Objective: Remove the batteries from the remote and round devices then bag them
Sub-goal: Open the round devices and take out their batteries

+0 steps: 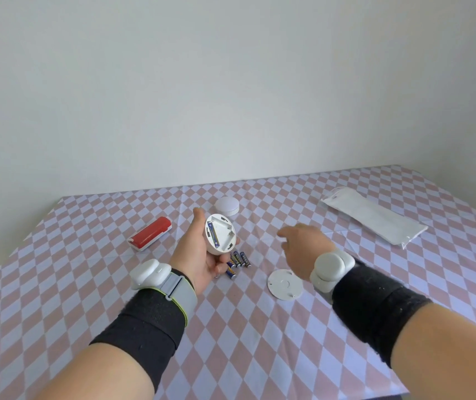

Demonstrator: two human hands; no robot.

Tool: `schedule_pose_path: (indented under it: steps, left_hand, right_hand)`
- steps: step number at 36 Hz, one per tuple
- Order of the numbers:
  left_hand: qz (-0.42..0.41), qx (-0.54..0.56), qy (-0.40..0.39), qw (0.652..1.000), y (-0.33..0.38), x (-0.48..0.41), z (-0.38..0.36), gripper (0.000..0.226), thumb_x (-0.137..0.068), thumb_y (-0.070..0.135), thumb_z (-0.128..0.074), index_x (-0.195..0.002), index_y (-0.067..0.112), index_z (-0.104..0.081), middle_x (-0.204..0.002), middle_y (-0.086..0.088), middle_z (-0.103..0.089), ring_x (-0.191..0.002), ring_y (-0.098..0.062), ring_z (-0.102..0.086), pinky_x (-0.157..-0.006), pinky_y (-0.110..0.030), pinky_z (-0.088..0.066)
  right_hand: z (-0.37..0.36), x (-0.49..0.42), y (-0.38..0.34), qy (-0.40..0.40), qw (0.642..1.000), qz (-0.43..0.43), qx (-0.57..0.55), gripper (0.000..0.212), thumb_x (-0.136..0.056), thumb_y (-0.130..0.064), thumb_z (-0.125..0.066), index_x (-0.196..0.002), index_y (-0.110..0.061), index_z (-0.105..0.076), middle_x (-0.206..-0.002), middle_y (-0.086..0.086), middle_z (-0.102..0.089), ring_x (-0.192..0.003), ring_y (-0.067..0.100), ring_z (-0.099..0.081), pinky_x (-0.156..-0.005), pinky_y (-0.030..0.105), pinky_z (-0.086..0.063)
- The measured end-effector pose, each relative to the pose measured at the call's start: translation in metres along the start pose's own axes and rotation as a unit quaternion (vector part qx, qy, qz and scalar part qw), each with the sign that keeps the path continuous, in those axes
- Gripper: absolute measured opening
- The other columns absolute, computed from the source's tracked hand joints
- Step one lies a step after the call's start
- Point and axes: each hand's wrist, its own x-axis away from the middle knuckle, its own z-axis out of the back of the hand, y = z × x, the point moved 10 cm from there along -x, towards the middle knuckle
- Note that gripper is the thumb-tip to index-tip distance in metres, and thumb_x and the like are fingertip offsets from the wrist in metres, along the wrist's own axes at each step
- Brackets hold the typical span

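One battery (213,234) sits in the opened round device (223,239), which the left hand (199,255) grips. The right hand (303,243) hovers relaxed and empty, and its likely next job is prising that cell out. Several loose batteries (239,259) lie on the tabletop (259,342). The bag (375,219), well apart, looks flat and unfilled.

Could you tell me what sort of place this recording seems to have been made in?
Likely an ordinary domestic room, though I cannot be sure: a pink-and-white diamond tablecloth runs up to a bare white wall, and on it lie household things, a red remote and loose batteries.
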Motion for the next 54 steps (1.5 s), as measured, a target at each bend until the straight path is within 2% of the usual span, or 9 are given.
schedule_pose_path:
  steps: [5, 8, 19, 22, 28, 31, 37, 44, 54]
  left_hand:
    - [0.013, -0.006, 0.001, 1.000, -0.013, -0.009, -0.004, 0.073, -0.095, 0.074, -0.031, -0.112, 0.015, -0.069, -0.081, -0.015, -0.069, -0.047, -0.019, -0.043, -0.040, -0.022, -0.027]
    - [0.018, 0.003, 0.002, 1.000, -0.018, -0.014, -0.005, 0.072, -0.095, 0.074, -0.031, -0.107, 0.015, -0.069, -0.087, -0.017, -0.064, -0.047, -0.019, -0.042, -0.039, -0.022, -0.027]
    - [0.028, -0.008, -0.011, 1.000, -0.025, -0.020, -0.012, 0.073, -0.097, 0.073, -0.027, -0.100, 0.013, -0.069, -0.079, -0.014, -0.066, -0.046, -0.019, -0.042, -0.039, -0.021, -0.027]
    - [0.029, -0.011, -0.010, 0.999, -0.025, -0.018, -0.013, 0.074, -0.097, 0.073, -0.026, -0.104, 0.012, -0.068, -0.077, -0.014, -0.067, -0.045, -0.019, -0.042, -0.039, -0.020, -0.027]
    - [0.023, -0.009, -0.001, 1.000, -0.023, -0.015, -0.009, 0.075, -0.096, 0.074, -0.027, -0.105, 0.012, -0.068, -0.081, -0.014, -0.065, -0.048, -0.019, -0.041, -0.041, -0.022, -0.026]
    - [0.022, -0.004, 0.005, 1.000, -0.021, -0.012, -0.006, 0.076, -0.096, 0.075, -0.028, -0.105, 0.012, -0.069, -0.082, -0.014, -0.064, -0.047, -0.020, -0.042, -0.041, -0.023, -0.025]
    - [0.027, 0.027, 0.002, 0.999, -0.016, 0.000, -0.006, 0.066, -0.102, 0.062, -0.031, -0.108, 0.008, -0.069, -0.093, -0.021, -0.073, -0.050, -0.025, -0.052, -0.041, -0.023, -0.035]
    - [0.011, 0.062, -0.004, 0.998, -0.004, 0.013, -0.002, 0.042, -0.101, 0.038, -0.042, -0.112, 0.007, -0.069, -0.097, -0.022, -0.072, -0.068, -0.036, -0.068, -0.048, -0.030, -0.048]
    - [-0.032, 0.097, -0.025, 0.994, 0.008, 0.024, -0.007, 0.035, -0.099, 0.026, -0.048, -0.092, 0.011, -0.079, -0.097, -0.017, -0.072, -0.082, -0.029, -0.068, -0.073, -0.041, -0.055]
  right_hand:
    - [-0.033, -0.006, 0.036, -0.144, 0.973, -0.016, 0.182, 0.020, -0.097, -0.020, -0.045, -0.112, -0.021, -0.059, -0.110, 0.000, -0.061, -0.098, 0.022, -0.055, -0.073, 0.025, -0.043]
    - [-0.036, -0.008, 0.043, -0.143, 0.971, -0.018, 0.190, 0.027, -0.097, -0.021, -0.045, -0.116, -0.017, -0.063, -0.108, 0.005, -0.054, -0.095, 0.023, -0.055, -0.060, 0.024, -0.036]
    - [-0.039, -0.013, 0.061, -0.107, 0.992, -0.055, 0.047, 0.020, -0.098, -0.027, -0.053, -0.116, -0.022, -0.058, -0.117, 0.006, -0.055, -0.096, 0.025, -0.060, -0.063, 0.025, -0.041]
    - [-0.033, -0.015, 0.058, -0.101, 0.993, -0.049, 0.036, 0.026, -0.099, -0.026, -0.053, -0.123, -0.021, -0.057, -0.119, 0.006, -0.057, -0.102, 0.026, -0.060, -0.075, 0.029, -0.046]
    - [-0.004, -0.005, 0.039, 0.018, 0.997, -0.021, -0.077, 0.027, -0.100, -0.020, -0.048, -0.125, -0.026, -0.056, -0.106, 0.001, -0.061, -0.088, 0.022, -0.061, -0.076, 0.033, -0.052]
    - [0.012, 0.004, 0.020, 0.069, 0.985, -0.006, -0.157, 0.017, -0.100, -0.024, -0.052, -0.116, -0.025, -0.056, -0.096, -0.005, -0.064, -0.079, 0.018, -0.062, -0.067, 0.029, -0.050]
    - [0.030, 0.014, -0.022, 0.110, 0.939, 0.008, -0.327, 0.006, -0.094, -0.028, -0.060, -0.095, -0.028, -0.055, -0.081, -0.012, -0.071, -0.077, 0.012, -0.068, -0.075, 0.038, -0.058]
    - [0.038, 0.020, -0.054, 0.138, 0.852, -0.025, -0.505, 0.009, -0.089, -0.027, -0.069, -0.090, -0.021, -0.062, -0.073, -0.005, -0.075, -0.064, 0.011, -0.072, -0.074, 0.039, -0.061]
    - [0.029, 0.026, -0.072, 0.160, 0.857, -0.065, -0.486, 0.020, -0.081, -0.044, -0.072, -0.088, -0.026, -0.066, -0.079, -0.010, -0.070, -0.073, 0.010, -0.066, -0.067, 0.032, -0.057]
